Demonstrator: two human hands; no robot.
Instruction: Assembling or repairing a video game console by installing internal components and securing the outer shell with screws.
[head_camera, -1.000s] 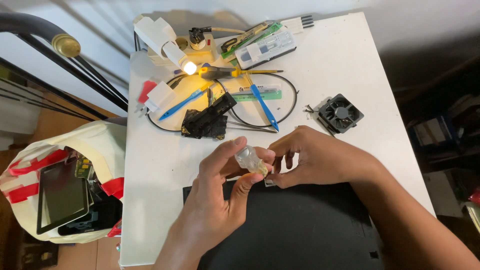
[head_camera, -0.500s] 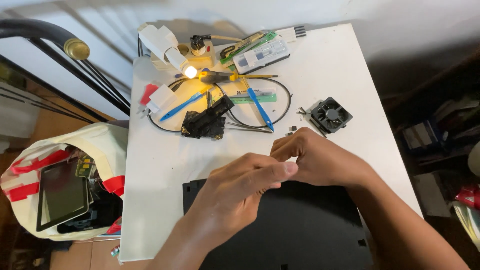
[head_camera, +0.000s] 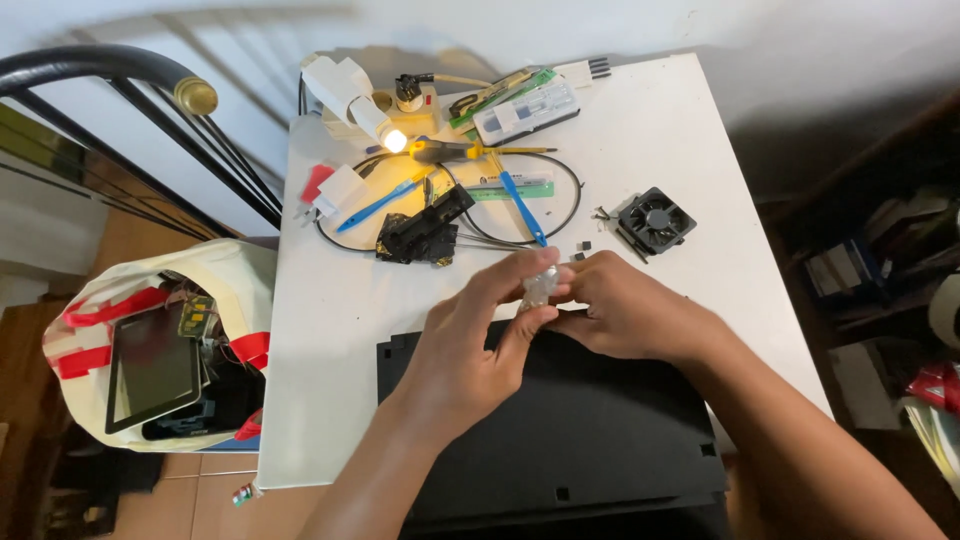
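Both hands are meeting just above the far edge of the flat black panel (head_camera: 560, 420) lying on the white surface (head_camera: 330, 380). The left hand (head_camera: 470, 345) is pinching a small clear plastic piece (head_camera: 540, 287), thumb and fingers closing on it from the left. The right hand (head_camera: 630, 315) is curling its fingers in against the same piece from the other side. A small black fan (head_camera: 655, 222) is sitting nearby, a blue-handled tool (head_camera: 522, 207) beyond the knuckles.

Bright, sharp; lamp (head_camera: 392, 140) glare (edges blurred).
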